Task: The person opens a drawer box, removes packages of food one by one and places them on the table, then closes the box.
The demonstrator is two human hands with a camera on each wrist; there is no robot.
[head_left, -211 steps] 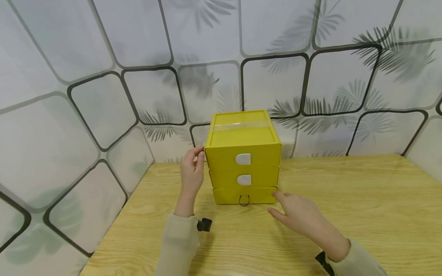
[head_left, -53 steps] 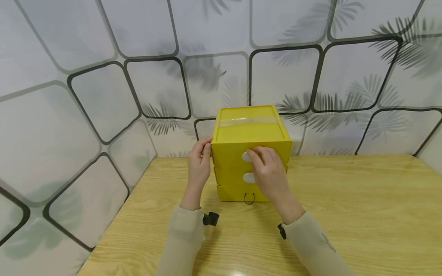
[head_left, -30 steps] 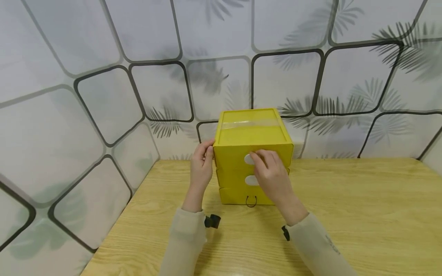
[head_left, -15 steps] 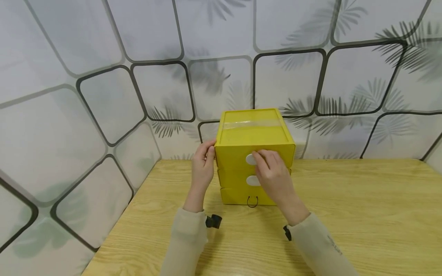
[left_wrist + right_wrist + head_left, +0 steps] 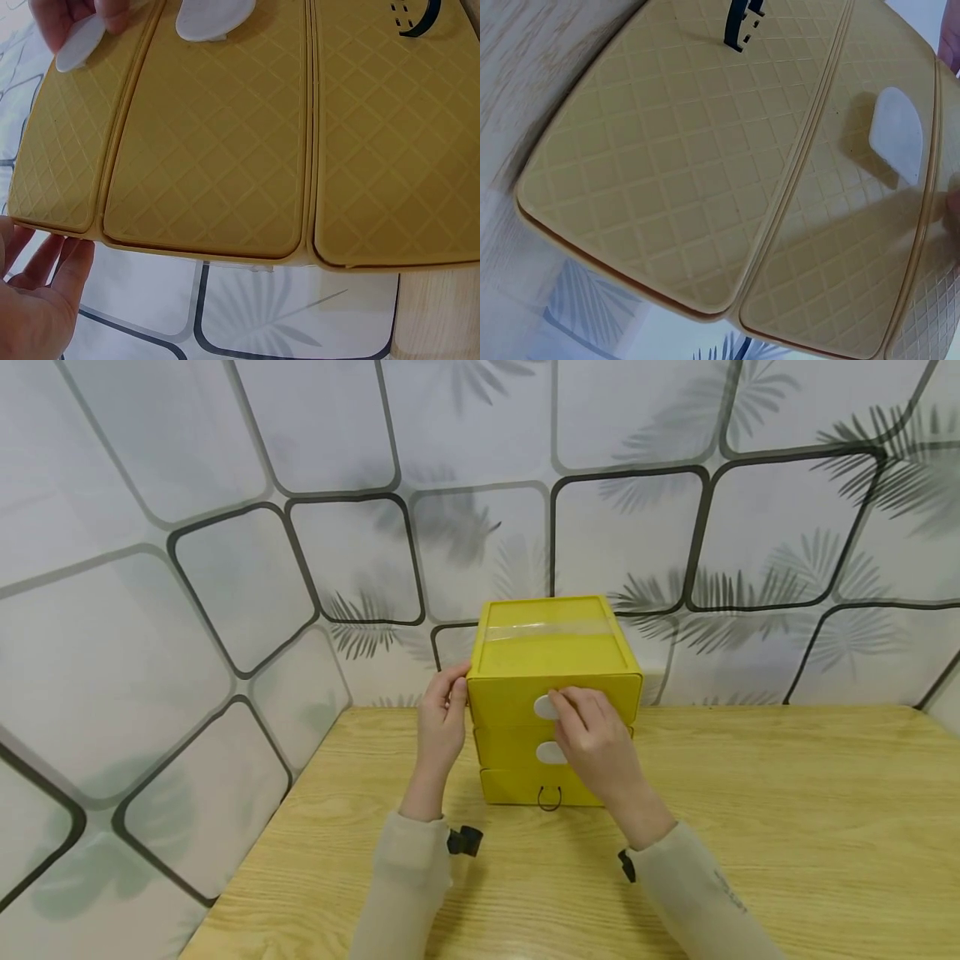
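Observation:
A yellow drawer unit [image 5: 555, 647] with three stacked drawers stands upright on the table, all drawers closed. At the top drawer, my right hand [image 5: 600, 747] pinches the white handle [image 5: 80, 43] between thumb and fingers. My left hand [image 5: 441, 722] rests its fingertips against the unit's left side near the top; the left wrist view shows those fingers [image 5: 71, 274] at the side edge. A second white handle [image 5: 897, 133] is on the middle drawer. The bottom drawer bears a thin black loop [image 5: 550, 797]. The right hand covers part of the fronts.
The wood-grain table [image 5: 780, 827] extends to both sides and in front of the unit. Behind it rises a wall covering [image 5: 480, 552] with rounded outlines and leaf prints. Black straps [image 5: 465, 841] show at both wrists.
Since seven seconds ago, my right hand has risen from the bottom drawer's right corner to the top handle and pinched it. Over the last second, hands and drawers stay nearly still.

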